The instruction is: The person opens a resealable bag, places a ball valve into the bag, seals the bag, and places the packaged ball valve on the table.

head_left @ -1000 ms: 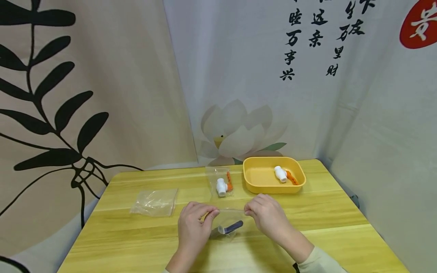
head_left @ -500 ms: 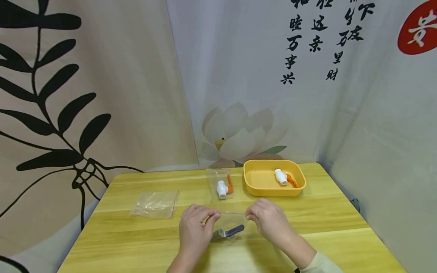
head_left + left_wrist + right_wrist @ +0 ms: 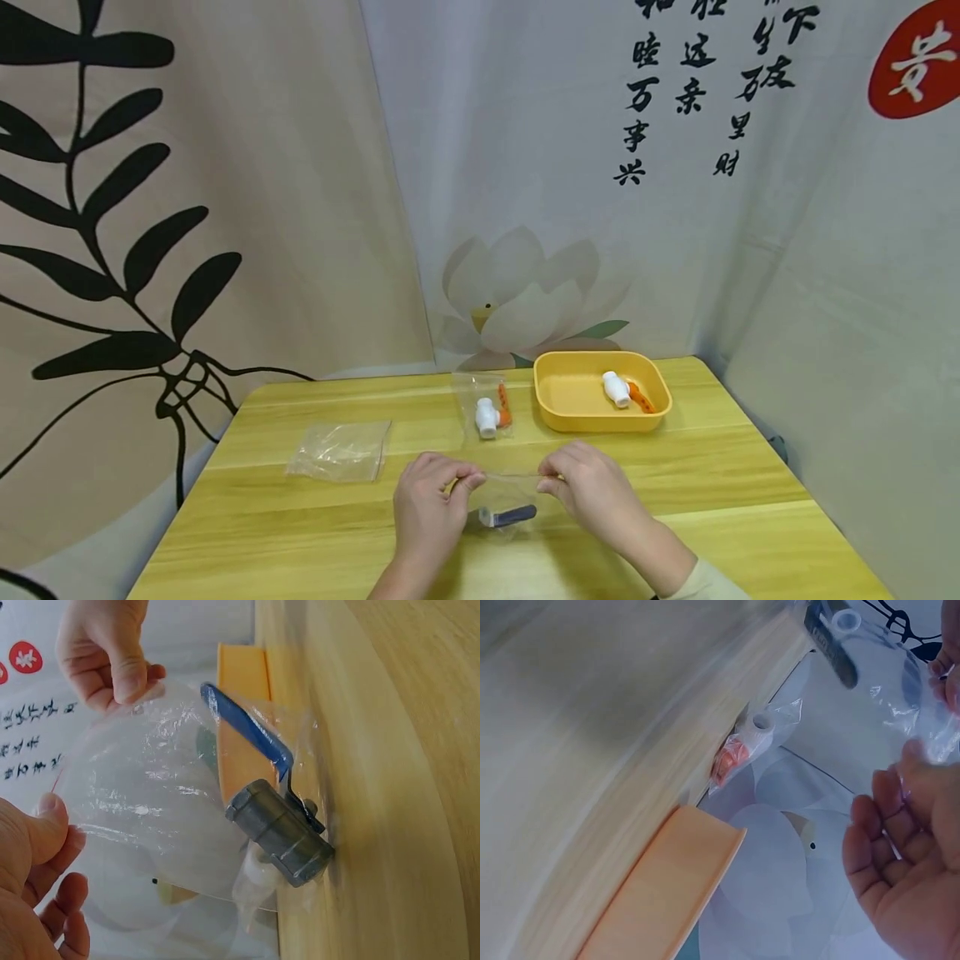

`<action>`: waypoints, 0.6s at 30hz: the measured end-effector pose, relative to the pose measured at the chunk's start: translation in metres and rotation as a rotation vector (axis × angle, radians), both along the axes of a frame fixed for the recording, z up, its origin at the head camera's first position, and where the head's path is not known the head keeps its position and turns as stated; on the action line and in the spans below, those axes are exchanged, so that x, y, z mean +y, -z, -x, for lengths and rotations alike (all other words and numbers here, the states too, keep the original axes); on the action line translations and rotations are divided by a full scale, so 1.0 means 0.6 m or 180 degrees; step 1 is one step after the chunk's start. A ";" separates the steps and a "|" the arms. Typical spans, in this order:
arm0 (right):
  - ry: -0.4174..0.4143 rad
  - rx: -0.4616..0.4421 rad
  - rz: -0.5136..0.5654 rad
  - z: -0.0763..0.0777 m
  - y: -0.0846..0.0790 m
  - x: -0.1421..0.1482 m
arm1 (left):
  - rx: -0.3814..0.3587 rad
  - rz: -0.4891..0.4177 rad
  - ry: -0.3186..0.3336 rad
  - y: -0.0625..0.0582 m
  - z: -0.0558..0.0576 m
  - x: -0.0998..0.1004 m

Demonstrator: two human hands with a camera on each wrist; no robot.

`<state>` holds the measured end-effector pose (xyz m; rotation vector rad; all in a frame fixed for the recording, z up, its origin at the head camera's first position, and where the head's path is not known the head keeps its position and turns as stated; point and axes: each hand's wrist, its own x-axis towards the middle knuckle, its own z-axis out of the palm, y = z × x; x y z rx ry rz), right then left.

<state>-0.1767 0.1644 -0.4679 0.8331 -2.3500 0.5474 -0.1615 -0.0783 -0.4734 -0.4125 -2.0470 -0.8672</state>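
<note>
Both my left hand [image 3: 431, 510] and right hand [image 3: 594, 490] pinch the top edge of a clear bag [image 3: 154, 787] stretched between them; a blue-handled metal valve [image 3: 279, 831] lies low inside, near the table [image 3: 285, 533]. If the thin plastic tears under my pull, the valve could drop.

Beyond the right hand [image 3: 588, 487], a yellow plastic tray [image 3: 572, 392] holds a white, orange-handled valve [image 3: 618, 389]; beyond the left hand [image 3: 430, 510], slightly right, lies a bagged white-and-orange valve [image 3: 487, 418]; left of that hand, a crumpled clear plastic bag [image 3: 341, 452].
</note>
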 end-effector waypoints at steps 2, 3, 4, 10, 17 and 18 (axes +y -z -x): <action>-0.0133 0.0014 0.0079 0.001 0.001 0.000 | -0.0036 -0.0014 -0.0015 -0.002 -0.001 -0.001; -0.0219 0.0058 0.0126 0.002 0.001 -0.001 | -0.0047 -0.0016 -0.0017 -0.002 -0.001 -0.001; -0.0308 0.0104 0.0174 0.003 0.001 -0.003 | -0.0062 -0.0015 -0.0013 -0.003 -0.001 -0.001; -0.0541 0.0246 0.0348 0.003 -0.001 -0.013 | -0.0070 0.0016 0.0036 -0.002 -0.001 -0.002; -0.0343 0.0154 0.0294 -0.003 -0.002 -0.016 | -0.0070 0.0053 0.0072 -0.002 -0.004 -0.003; -0.0311 0.0104 0.0278 -0.004 -0.002 -0.016 | -0.0081 0.0047 0.0080 -0.003 -0.004 -0.003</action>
